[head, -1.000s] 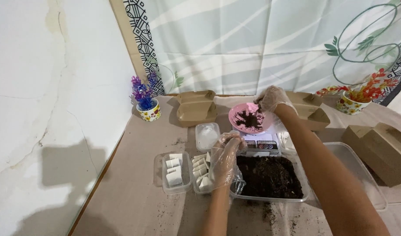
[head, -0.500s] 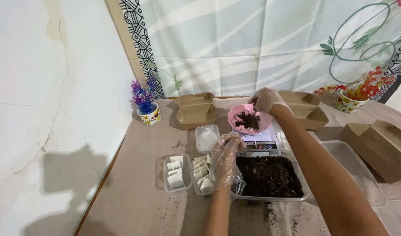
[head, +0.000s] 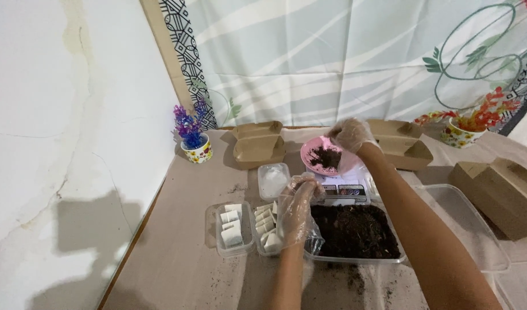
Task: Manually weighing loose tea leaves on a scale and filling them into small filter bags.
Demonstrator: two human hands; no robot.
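Both hands wear clear plastic gloves. My right hand (head: 351, 134) reaches to the far rim of a pink bowl (head: 313, 148) holding dark soil, which sits on a small scale (head: 344, 192); its fingers are pinched over the soil. My left hand (head: 296, 208) hovers with curled fingers at the left edge of a clear tray of dark soil (head: 355, 231), above a small tray of white cubes (head: 266, 223). Whether it grips anything I cannot tell.
A second tray of white cubes (head: 231, 228) and a clear tub of white powder (head: 272, 179) lie left. Brown cardboard boxes (head: 258, 143) stand behind and right (head: 498, 189). Flower pots (head: 194, 143) sit at both back corners. An empty clear tray (head: 464, 221) lies right.
My right hand has shifted slightly over the pink bowl's far rim. The left hand stays by the soil tray. The view has drifted a little.
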